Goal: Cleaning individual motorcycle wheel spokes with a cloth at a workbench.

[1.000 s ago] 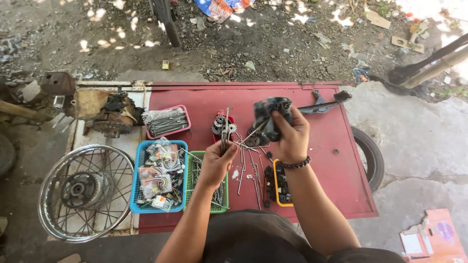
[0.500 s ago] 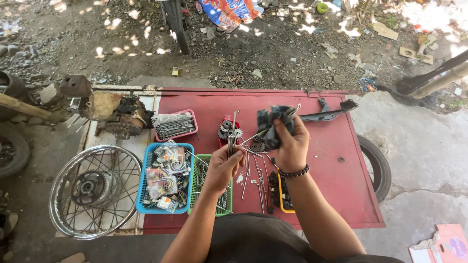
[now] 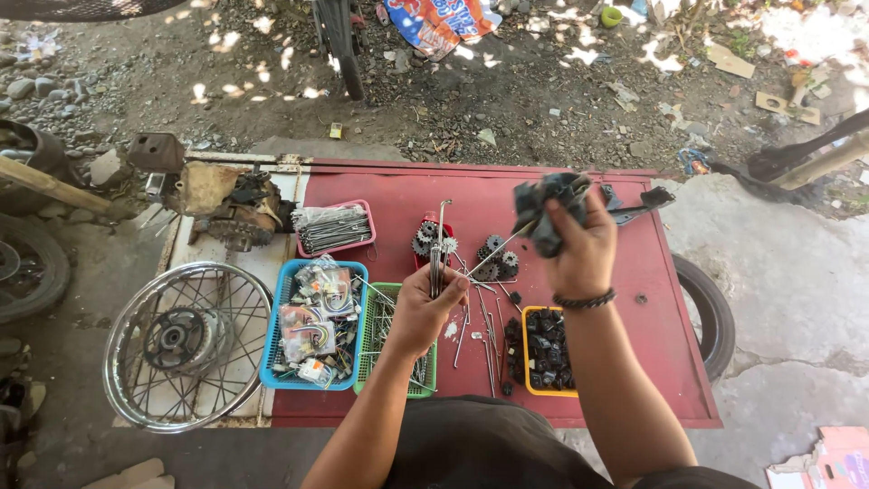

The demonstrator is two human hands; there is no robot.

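Note:
My left hand (image 3: pixel 425 308) grips a bundle of thin metal spokes (image 3: pixel 439 240) that stand upright over the red table (image 3: pixel 634 344). My right hand (image 3: pixel 579 249) is raised above the table and clutches a dark grey rag (image 3: pixel 548 208); one spoke (image 3: pixel 496 249) runs from the rag down toward the bundle. Loose spokes (image 3: pixel 484 330) lie on the table between my hands. A red tray of small sprockets (image 3: pixel 434 244) sits just behind the bundle, with more sprockets (image 3: pixel 496 258) loose beside it.
A pink tray of spokes (image 3: pixel 333 228), a blue basket of packaged parts (image 3: pixel 312 321), a green basket (image 3: pixel 394 340) and a yellow tray of black parts (image 3: pixel 543 349) sit on the table. A spoked wheel rim (image 3: pixel 181 340) lies at left, an engine part (image 3: pixel 231 204) behind it, a tyre (image 3: pixel 711 312) at right.
My right hand with the rag has risen and shifted right, drawing along one spoke. The left hand keeps its hold on the bundle. The view has tilted slightly.

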